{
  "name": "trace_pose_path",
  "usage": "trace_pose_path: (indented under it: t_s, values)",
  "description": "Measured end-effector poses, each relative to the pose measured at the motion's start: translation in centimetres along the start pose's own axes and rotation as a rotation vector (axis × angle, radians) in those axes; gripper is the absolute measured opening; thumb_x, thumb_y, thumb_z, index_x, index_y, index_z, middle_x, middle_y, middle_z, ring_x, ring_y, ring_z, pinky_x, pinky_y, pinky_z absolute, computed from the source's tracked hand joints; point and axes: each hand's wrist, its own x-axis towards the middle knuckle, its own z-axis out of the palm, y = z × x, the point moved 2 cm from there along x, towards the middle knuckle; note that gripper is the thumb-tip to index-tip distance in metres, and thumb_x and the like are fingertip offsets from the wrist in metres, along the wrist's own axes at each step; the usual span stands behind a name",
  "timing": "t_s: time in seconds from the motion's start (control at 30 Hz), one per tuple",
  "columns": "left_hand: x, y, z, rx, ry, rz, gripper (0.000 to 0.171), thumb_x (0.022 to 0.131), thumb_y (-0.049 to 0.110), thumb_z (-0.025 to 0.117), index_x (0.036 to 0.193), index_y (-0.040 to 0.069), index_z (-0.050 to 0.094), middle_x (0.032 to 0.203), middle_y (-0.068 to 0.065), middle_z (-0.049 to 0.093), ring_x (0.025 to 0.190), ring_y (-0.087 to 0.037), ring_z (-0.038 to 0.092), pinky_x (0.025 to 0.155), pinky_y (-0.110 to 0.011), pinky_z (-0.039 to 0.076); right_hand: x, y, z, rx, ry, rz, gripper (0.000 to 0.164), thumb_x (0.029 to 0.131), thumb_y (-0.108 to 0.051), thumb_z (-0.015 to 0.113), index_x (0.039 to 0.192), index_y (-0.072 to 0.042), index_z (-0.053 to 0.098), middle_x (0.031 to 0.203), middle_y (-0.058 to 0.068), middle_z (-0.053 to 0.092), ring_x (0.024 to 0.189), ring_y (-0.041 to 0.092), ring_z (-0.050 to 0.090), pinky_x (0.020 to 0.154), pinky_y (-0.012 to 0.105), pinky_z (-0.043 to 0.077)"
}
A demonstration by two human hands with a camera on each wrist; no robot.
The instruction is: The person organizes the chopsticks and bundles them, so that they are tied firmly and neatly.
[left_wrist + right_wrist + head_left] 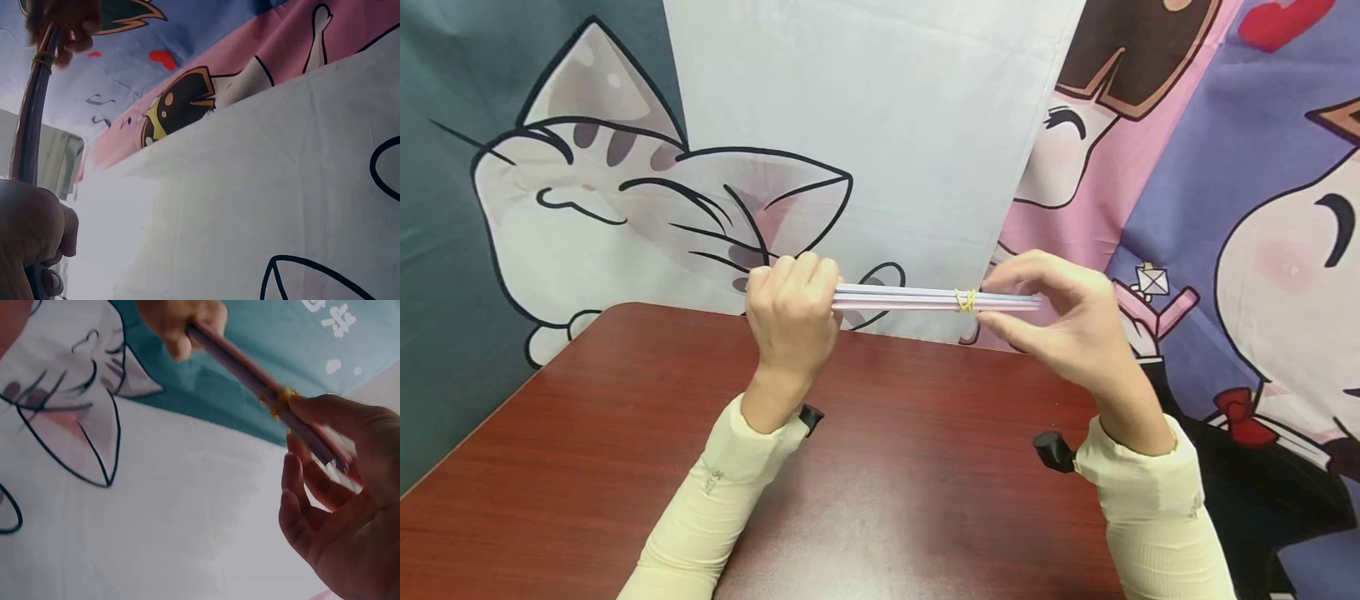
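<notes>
A bundle of long thin sticks (895,297) in pink, white and pale blue is held level above the table. My left hand (793,312) grips its left end in a fist, also seen low in the left wrist view. Toward the other end, a yellow rubber band (966,300) is wound round the bundle in several loops. My right hand (1060,312) curves round that end, thumb and fingertips on either side of the bundle right at the band. In the right wrist view the thumb (325,412) meets the band (278,400), and the other fingers bend loosely beneath.
A reddish-brown wooden table (880,467) spreads below both forearms. Behind it hangs a cloth backdrop (865,108) printed with a cartoon cat and figures. A small black device (1055,452) is worn at the right wrist, another (810,418) at the left.
</notes>
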Motion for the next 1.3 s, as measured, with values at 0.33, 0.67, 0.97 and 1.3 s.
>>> trace_pose_path:
  t_s: [0.33,0.67,0.97,1.3]
  values:
    - [-0.5,0.9,0.1,0.006,0.046,0.023,0.029,0.086,0.000,0.050,0.061,0.009,0.038,0.059,-0.004,0.034,0.053,-0.027,0.039,0.057,-0.039,0.033,0.3,0.3,1.3,-0.166,-0.073,-0.113,0.031,0.061,0.003,0.090,0.089,-0.003,0.079,0.084,0.003,0.073,0.077,0.010,0.062,0.066,0.018,0.046]
    - [-0.5,1.3,0.1,0.031,0.057,0.030,0.028,0.087,0.002,0.050,0.062,0.009,0.039,0.059,-0.004,0.035,0.054,-0.027,0.039,0.056,-0.039,0.032,-0.5,0.6,0.6,-0.075,-0.013,-0.105,0.028,0.061,0.014,0.084,0.085,0.001,0.078,0.084,0.008,0.074,0.080,0.013,0.066,0.064,0.018,0.049]
    - [-0.7,1.3,0.8,0.037,-0.015,0.023,0.034,0.095,0.009,0.049,0.062,0.009,0.041,0.059,-0.005,0.038,0.054,-0.026,0.041,0.057,-0.039,0.034,-0.2,0.7,0.8,-0.158,-0.021,-0.082,0.032,0.061,0.009,0.088,0.090,-0.001,0.079,0.086,0.007,0.075,0.078,0.011,0.065,0.063,0.017,0.047]
    - [-0.9,1.6,0.8,0.074,0.044,0.026,0.031,0.089,0.003,0.050,0.061,0.009,0.040,0.058,-0.004,0.037,0.053,-0.026,0.039,0.055,-0.038,0.030,0.2,0.8,1.7,-0.365,-0.043,-0.135,0.024,0.062,-0.003,0.091,0.083,-0.008,0.080,0.080,0.000,0.075,0.069,0.011,0.060,0.062,0.022,0.040]
